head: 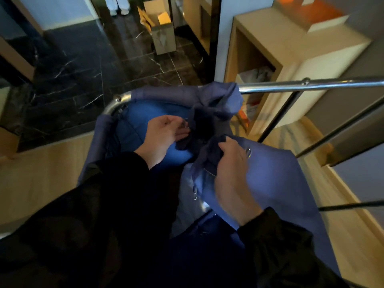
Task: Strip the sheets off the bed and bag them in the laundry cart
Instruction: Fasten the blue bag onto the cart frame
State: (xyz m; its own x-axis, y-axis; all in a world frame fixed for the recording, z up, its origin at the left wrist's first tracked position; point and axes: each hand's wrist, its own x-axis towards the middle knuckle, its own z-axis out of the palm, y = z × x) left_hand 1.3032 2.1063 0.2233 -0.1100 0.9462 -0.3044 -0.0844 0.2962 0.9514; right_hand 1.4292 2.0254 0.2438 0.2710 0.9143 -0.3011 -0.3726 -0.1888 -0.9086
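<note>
With my right hand (pixel 232 173) pinching a gathered fold of the blue laundry bag (pixel 270 173) at five o'clock and my left hand (pixel 162 138), fingers loosely curled on its dark mouth, at centre, I should spread the opening wide over the cart rail (pixel 311 85) at two o'clock; no sheets show.

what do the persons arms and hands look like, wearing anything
Both arms are in long, loose black sleeves that end at the wrists. The left hand and right hand are bare: no gloves, and no rings or watch that I can make out.
</note>
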